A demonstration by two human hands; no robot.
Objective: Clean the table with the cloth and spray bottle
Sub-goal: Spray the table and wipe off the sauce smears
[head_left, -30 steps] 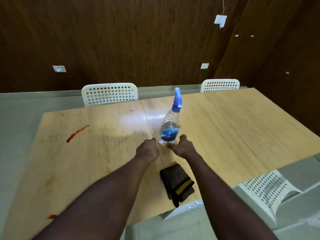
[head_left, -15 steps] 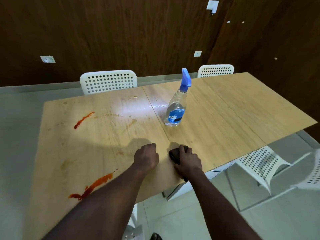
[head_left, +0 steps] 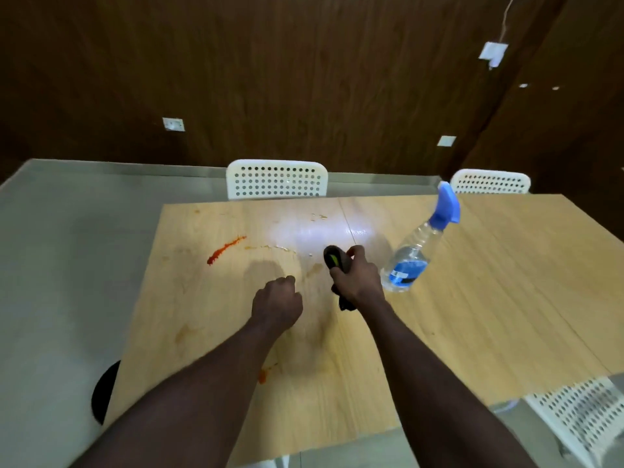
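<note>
Cloth [head_left: 334, 257] gripped in right hand [head_left: 358, 282] over table [head_left: 506, 282], left hand [head_left: 277, 304] curled, holding nothing

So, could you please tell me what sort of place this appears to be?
Probably a meeting or dining room: a long wooden table with red smears, white perforated chairs along its edges, and dark wood-panelled walls.

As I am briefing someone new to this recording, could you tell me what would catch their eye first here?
Most striking is the red streak on the left part of the wooden table, with a smaller orange smear nearer the front edge. At the centre, the right hand grips a dark cloth, and a clear spray bottle with a blue nozzle stands to its right.
</note>
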